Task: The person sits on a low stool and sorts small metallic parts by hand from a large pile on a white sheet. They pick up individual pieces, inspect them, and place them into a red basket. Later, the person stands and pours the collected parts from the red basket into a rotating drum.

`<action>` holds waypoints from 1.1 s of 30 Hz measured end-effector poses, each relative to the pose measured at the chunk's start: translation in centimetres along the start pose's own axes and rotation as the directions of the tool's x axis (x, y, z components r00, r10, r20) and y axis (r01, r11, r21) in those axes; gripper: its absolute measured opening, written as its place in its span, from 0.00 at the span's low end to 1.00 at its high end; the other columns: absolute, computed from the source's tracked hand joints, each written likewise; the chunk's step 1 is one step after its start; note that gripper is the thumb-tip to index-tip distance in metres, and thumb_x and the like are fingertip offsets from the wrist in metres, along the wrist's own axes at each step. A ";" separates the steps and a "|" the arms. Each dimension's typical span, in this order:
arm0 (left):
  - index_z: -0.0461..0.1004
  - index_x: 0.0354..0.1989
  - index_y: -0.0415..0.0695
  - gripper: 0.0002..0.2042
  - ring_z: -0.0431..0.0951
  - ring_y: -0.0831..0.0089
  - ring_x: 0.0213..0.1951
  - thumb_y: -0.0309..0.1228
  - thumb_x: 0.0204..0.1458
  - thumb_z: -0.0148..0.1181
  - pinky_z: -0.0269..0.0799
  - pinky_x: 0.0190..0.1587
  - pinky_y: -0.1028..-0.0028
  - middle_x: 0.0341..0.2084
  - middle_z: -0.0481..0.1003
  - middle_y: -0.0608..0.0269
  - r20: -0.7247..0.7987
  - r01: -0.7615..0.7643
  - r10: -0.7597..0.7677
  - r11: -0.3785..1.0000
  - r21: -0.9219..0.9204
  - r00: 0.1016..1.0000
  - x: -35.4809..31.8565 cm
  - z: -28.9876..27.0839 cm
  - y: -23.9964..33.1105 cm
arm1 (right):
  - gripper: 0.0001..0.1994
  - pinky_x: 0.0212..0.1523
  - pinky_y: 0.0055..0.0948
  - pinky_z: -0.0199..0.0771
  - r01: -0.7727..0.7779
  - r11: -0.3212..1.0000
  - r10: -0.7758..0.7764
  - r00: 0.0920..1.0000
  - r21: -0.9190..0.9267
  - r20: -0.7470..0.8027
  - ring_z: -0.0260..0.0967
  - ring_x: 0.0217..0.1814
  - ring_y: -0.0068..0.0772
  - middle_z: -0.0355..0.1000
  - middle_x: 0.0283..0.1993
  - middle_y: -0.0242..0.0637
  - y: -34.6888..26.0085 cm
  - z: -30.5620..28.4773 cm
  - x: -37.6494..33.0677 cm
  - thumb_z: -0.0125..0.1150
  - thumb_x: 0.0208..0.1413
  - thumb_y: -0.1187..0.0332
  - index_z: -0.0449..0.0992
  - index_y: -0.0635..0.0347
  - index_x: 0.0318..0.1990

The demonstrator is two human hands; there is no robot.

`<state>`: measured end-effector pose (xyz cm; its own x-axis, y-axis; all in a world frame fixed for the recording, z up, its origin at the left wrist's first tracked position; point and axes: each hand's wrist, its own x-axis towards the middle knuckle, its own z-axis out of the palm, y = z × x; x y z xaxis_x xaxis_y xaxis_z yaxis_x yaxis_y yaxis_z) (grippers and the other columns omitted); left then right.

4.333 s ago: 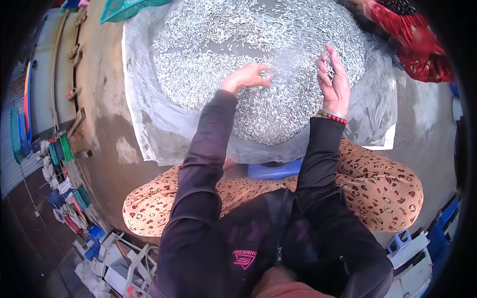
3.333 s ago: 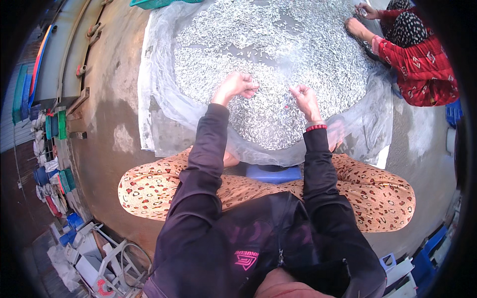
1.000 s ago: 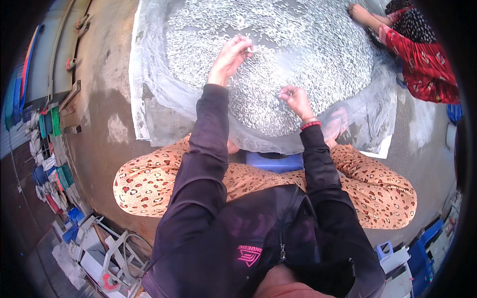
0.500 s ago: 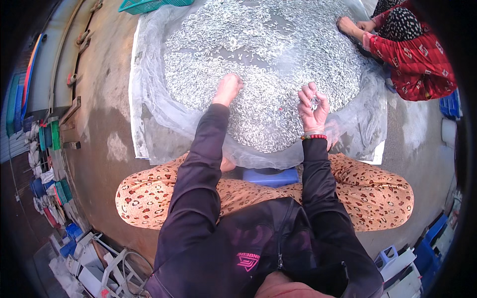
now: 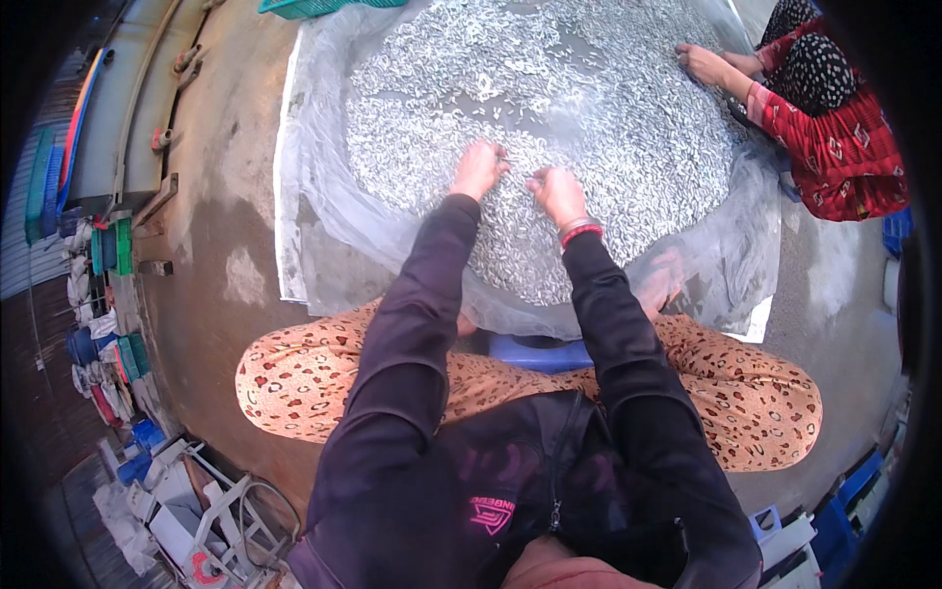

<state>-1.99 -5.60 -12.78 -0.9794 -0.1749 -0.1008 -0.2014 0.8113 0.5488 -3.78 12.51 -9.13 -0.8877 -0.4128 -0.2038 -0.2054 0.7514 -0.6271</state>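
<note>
A thick spread of small silvery-white pieces, which look like tiny fish (image 5: 628,177), covers a pale mesh net (image 5: 329,187) on the ground. Over the near middle of the spread, my left hand (image 5: 479,169) has its fingers pinched together. My right hand (image 5: 559,194), with a red bracelet at the wrist, is close beside it on the right, thumb and fingers also drawn together. Both sets of fingertips are down at the pieces, a short gap apart. Whatever sits between them is too small to make out.
A person in a red patterned sleeve (image 5: 785,108) works at the far right edge of the spread. A green basket (image 5: 329,8) stands at the far left. Under me is a blue stool (image 5: 535,354). Crates and metal frames (image 5: 196,501) lie at the lower left.
My right hand has swung left and down from its raised, palm-up pose to the pieces, close to my left hand. The whole view has shifted slightly; my left hand stays pinched over the spread.
</note>
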 end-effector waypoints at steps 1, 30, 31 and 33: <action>0.78 0.36 0.43 0.14 0.76 0.54 0.39 0.36 0.41 0.68 0.71 0.42 0.61 0.32 0.75 0.47 0.026 0.029 -0.029 0.999 0.017 0.999 0.0 0.0 0.2 | 0.10 0.37 0.47 0.72 0.044 0.998 -0.045 0.999 -0.053 -0.018 0.74 0.36 0.53 0.74 0.30 0.50 -0.2 0.9 0.1 0.62 0.48 0.63 0.78 0.60 0.33; 0.78 0.32 0.38 0.15 0.77 0.73 0.32 0.38 0.45 0.66 0.71 0.38 0.71 0.27 0.79 0.58 0.124 0.093 -0.090 0.995 -0.020 0.988 1.5 0.2 3.3 | 0.08 0.10 0.11 0.47 -0.120 -0.259 -0.203 0.977 0.959 0.067 0.58 0.23 0.21 0.62 0.29 0.36 4.8 -14.1 -1.8 0.56 0.54 0.68 0.64 0.57 0.28; 0.78 0.32 0.38 0.15 0.76 0.74 0.31 0.38 0.46 0.66 0.70 0.36 0.71 0.25 0.78 0.59 0.122 0.112 -0.094 0.983 -0.149 0.988 1.5 -0.3 3.4 | 0.07 0.09 0.11 0.48 -0.074 -0.429 -0.249 0.968 0.900 -0.039 0.59 0.26 0.24 0.62 0.31 0.40 5.0 -14.7 -2.1 0.55 0.52 0.70 0.63 0.59 0.28; 0.77 0.31 0.37 0.14 0.74 0.75 0.27 0.38 0.47 0.65 0.70 0.31 0.72 0.21 0.76 0.62 0.126 0.150 -0.109 0.911 -0.384 0.986 1.8 -1.7 3.9 | 0.07 0.08 0.10 0.50 -0.032 -0.470 -0.293 0.948 0.882 -0.122 0.61 0.29 0.29 0.62 0.36 0.47 5.3 -15.5 -2.4 0.55 0.49 0.72 0.62 0.60 0.29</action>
<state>-4.54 -3.69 -9.40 -0.9454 -0.1907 -0.2644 -0.3253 0.4984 0.8036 -9.11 25.50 -0.35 -0.8319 -0.5488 0.0819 0.4882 -0.7940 -0.3622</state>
